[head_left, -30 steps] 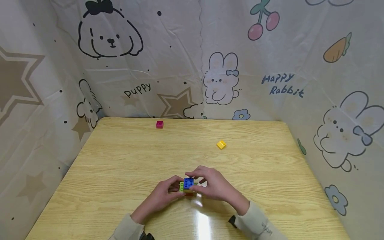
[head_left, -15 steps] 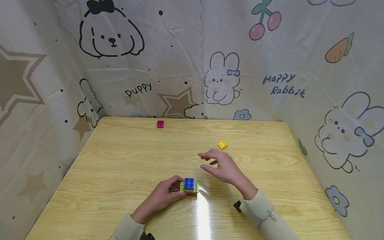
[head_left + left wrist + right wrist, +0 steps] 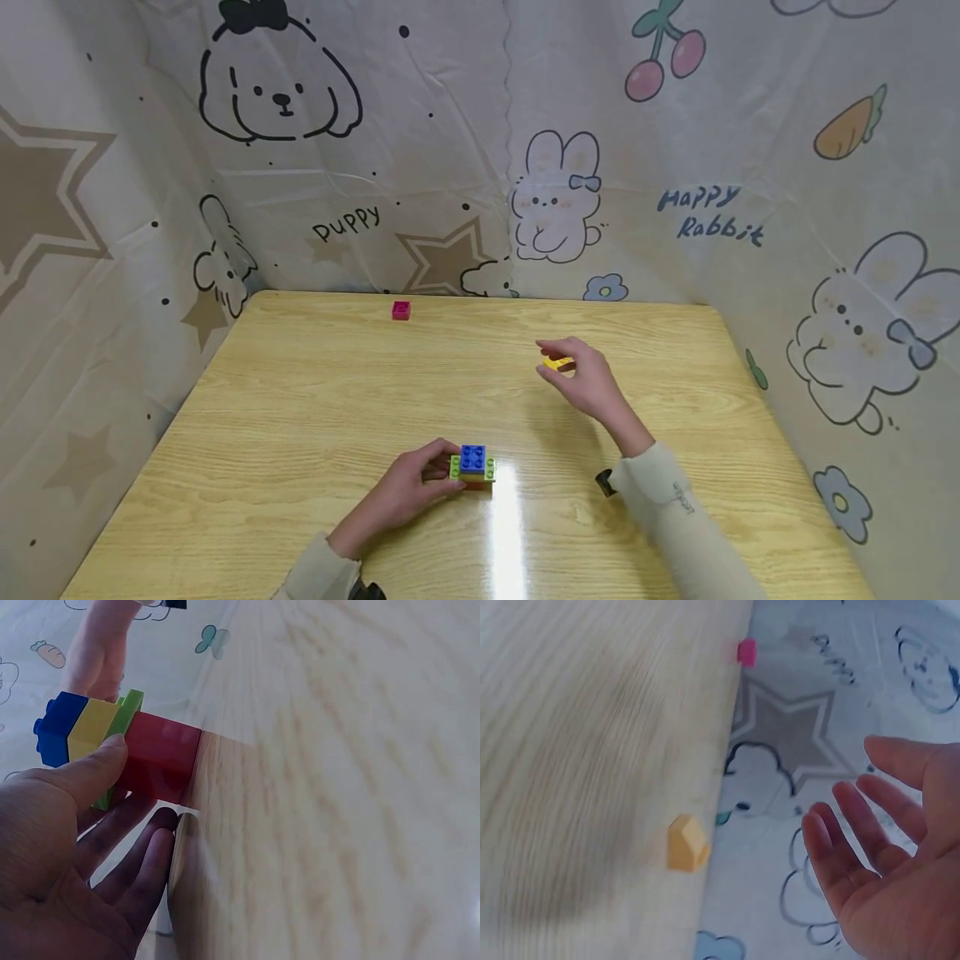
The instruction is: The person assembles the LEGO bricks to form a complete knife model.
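Note:
A small stack of toy building bricks stands near the front middle of the table. In the left wrist view it shows a red brick at the base, a thin green plate, a yellow brick and a blue brick on top. My left hand holds the stack from the left, thumb on its near side and fingers behind. Farther back, my right hand hovers over a yellow sloped brick, partly covering it in the head view. Its fingers are spread with nothing between them.
A magenta brick lies by the back edge of the wooden table. Printed cloth hangs behind the table and along both sides.
The right hand has left the brick stack and moved back and to the right, to the yellow sloped brick. The left hand keeps its place at the stack.

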`<state>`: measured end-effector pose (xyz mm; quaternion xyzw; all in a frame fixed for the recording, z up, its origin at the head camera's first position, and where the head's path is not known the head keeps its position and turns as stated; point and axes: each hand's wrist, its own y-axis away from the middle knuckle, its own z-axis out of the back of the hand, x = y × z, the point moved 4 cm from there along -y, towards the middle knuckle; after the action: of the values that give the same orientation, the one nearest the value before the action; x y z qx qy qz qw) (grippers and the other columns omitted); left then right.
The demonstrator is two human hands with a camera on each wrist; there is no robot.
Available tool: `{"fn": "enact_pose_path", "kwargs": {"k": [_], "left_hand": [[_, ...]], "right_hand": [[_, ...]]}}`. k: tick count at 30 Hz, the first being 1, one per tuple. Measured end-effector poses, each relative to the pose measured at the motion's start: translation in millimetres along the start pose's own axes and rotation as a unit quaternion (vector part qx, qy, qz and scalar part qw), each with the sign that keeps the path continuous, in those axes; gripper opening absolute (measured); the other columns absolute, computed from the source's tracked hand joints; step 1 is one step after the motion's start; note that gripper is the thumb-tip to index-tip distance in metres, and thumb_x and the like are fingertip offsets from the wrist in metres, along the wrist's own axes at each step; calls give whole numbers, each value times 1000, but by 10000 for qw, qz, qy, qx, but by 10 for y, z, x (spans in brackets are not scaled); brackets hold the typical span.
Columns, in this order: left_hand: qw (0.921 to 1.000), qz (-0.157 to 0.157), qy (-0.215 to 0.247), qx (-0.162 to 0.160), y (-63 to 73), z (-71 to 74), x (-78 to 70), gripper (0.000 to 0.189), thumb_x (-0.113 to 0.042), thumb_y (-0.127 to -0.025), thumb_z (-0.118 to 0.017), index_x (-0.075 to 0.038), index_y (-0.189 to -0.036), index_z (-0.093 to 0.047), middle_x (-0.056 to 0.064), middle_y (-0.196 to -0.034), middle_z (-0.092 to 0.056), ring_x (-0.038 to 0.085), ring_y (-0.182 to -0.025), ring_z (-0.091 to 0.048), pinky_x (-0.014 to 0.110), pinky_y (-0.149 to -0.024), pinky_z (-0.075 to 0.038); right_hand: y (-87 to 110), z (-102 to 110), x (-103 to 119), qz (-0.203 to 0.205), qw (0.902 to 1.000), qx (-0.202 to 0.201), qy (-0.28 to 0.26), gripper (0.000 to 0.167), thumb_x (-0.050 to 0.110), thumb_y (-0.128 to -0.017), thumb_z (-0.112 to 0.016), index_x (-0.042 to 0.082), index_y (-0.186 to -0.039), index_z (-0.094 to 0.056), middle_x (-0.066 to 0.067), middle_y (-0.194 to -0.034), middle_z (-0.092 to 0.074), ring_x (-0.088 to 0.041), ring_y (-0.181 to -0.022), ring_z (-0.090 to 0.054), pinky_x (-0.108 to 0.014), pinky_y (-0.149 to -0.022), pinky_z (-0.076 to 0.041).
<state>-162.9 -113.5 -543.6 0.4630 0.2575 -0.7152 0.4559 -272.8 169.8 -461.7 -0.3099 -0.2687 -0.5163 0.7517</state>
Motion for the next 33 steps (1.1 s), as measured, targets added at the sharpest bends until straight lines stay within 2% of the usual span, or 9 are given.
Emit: {"fn": "enact_pose_path", "kwargs": {"k": [4,9,17,22,27,30,33], "left_hand": [[10000,-16,9,2,9,7,-4,35,-27,-96,-76,-14,-127,-64,6,-120,-72,22,-109,-71,30,-95,-60],[10000,-36,12,-5,9,7,1,35,-25,-96,-76,-13,-127,-64,7,-120,-72,23,-109,-71,29,-95,-60],[10000,-17,-6,-2,6,5,2,35,-26,-96,-76,-14,-127,-64,7,-121,-72,24,-111,-70,31,-96,-60],[10000,-28,3,1,1,0,7,36,-27,-96,-76,-13,-127,-64,7,-121,-72,23,-110,-71,29,-96,-59],[10000,-44,41,4,-1,-3,4,36,-25,-96,-76,-13,-127,-64,7,-121,-72,23,-110,-71,26,-95,-59],[10000,-38,37,3,1,-1,-2,36,-24,-96,-76,-13,-127,-64,8,-121,-72,23,-109,-71,26,-95,-59],[10000,-24,12,-19,4,2,-5,36,-24,-96,-77,-13,-127,-64,8,-121,-72,23,-110,-71,27,-95,-59]], "right_hand": [[-104,35,-180,-371,9990,-223,-85,45,14,-97,-73,5,-141,-63,-19,-131,-66,-37,-120,-62,-52,-99,-57],[-187,14,-347,-694,9971,-315,-21,48,14,-98,-73,5,-143,-61,-19,-135,-63,-37,-123,-59,-52,-103,-54],[-259,-84,-529,-772,9967,-233,91,47,12,-97,-71,0,-141,-60,-24,-136,-61,-40,-124,-58,-55,-105,-52],[-244,-126,-577,-881,9958,-193,121,46,13,-98,-72,1,-141,-61,-23,-138,-59,-40,-126,-57,-54,-106,-51],[-158,-145,-501,-843,9963,-154,81,43,13,-98,-72,2,-139,-63,-21,-134,-62,-38,-123,-59,-53,-106,-52],[-52,-167,-318,-511,9987,21,-44,42,13,-98,-72,3,-138,-64,-19,-130,-66,-36,-120,-62,-52,-103,-53],[94,-230,-37,-24,9982,467,-381,39,16,-99,-72,5,-136,-66,-17,-126,-70,-32,-115,-66,-51,-99,-56]]}}
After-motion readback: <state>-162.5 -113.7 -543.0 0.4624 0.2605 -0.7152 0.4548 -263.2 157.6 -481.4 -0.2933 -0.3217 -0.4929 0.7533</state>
